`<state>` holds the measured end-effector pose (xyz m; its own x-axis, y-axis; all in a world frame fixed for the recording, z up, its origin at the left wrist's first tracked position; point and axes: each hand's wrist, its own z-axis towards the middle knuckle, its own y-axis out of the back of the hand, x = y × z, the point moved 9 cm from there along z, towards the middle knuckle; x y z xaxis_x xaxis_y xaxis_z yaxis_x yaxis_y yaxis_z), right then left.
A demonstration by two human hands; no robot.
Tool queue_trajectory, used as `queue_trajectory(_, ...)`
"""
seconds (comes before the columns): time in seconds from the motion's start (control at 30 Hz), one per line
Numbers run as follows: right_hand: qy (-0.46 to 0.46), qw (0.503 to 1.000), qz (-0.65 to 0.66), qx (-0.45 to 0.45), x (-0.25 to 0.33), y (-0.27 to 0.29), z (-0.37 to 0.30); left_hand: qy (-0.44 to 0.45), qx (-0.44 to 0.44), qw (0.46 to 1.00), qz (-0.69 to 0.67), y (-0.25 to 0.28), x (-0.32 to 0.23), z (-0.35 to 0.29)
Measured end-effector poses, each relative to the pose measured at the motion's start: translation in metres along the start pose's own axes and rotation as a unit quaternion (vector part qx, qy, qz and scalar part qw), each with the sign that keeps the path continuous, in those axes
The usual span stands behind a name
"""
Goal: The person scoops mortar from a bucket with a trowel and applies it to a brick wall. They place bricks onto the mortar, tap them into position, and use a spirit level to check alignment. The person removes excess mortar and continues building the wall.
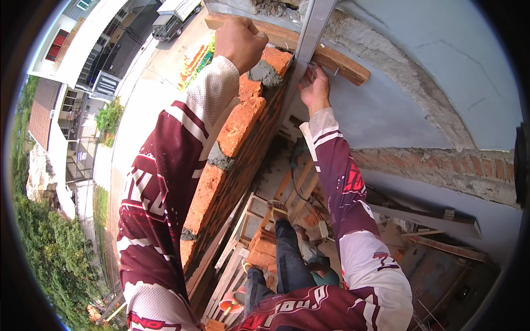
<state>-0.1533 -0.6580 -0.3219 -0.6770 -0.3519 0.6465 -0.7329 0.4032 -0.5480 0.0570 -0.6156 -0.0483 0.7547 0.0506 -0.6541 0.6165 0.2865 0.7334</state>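
My left hand [240,44] is closed in a fist above the far end of a brick wall [238,126], close to a wooden plank [282,36]. Anything inside that fist is hidden. On the other side of a grey metal bar [316,25], my right hand [316,91] has its fingers curled and pressed together by the bar's edge. What they pinch is too small to make out. Just beyond these fingertips, a short wooden piece [345,65] with a nail sticking out lies against the pale wall. Grey mortar [265,74] sits among the orange bricks under my left hand.
Below stand a person's legs [288,254] beside stacked bricks [261,251], lumber [225,276] and an orange bucket [232,300]. A power cable [301,190] hangs nearby. Left of the wall is a drop to a street with a parked truck [171,22].
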Motion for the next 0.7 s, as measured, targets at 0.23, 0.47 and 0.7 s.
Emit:
queue_trajectory(0.23,0.262,0.936,-0.233,-0.009,0.011,0.024,-0.078,0.117,-0.038,0.992,0.021,-0.009,0.072,-0.005)
queue_trajectory(0.47,0.246,0.953,-0.175,-0.023,0.029,0.019,-0.059,0.026,0.043,0.997,-0.063,-0.018,0.007,-0.011)
queue_trajectory(0.7,0.070,0.997,-0.032,-0.007,0.020,0.009,-0.002,0.075,0.084,0.994,-0.006,-0.018,0.025,-0.013)
